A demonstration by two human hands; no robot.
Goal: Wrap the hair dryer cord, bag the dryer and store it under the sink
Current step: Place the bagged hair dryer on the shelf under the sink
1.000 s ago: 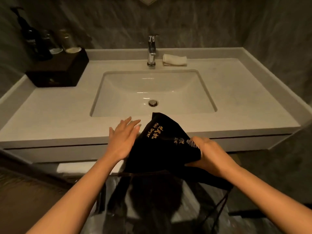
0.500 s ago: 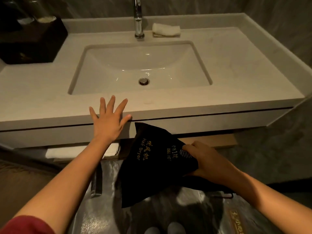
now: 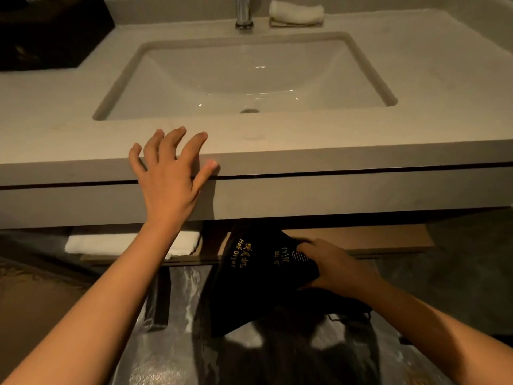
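A black cloth bag point(image 3: 249, 279) with gold "Hair Dryer" lettering bulges with something inside; the dryer itself is hidden. My right hand point(image 3: 336, 269) grips the bag's right side and holds it just below the front edge of the sink counter point(image 3: 333, 151), in front of the wooden shelf point(image 3: 361, 238) under the sink. The bag's drawstring point(image 3: 358, 312) trails beneath my right wrist. My left hand point(image 3: 172, 173) rests flat on the counter's front edge with fingers spread, holding nothing.
The white basin point(image 3: 244, 76) fills the counter's middle, with a chrome tap point(image 3: 243, 12) and a rolled white cloth point(image 3: 297, 12) behind it. A dark box point(image 3: 50, 31) sits at the back left. A folded white towel point(image 3: 125, 243) lies on the lower shelf's left. The shiny floor point(image 3: 180, 343) is below.
My right hand has lowered the bag from counter height to below the counter edge, toward the shelf. My left hand has let go of the bag and settled on the counter's front edge.
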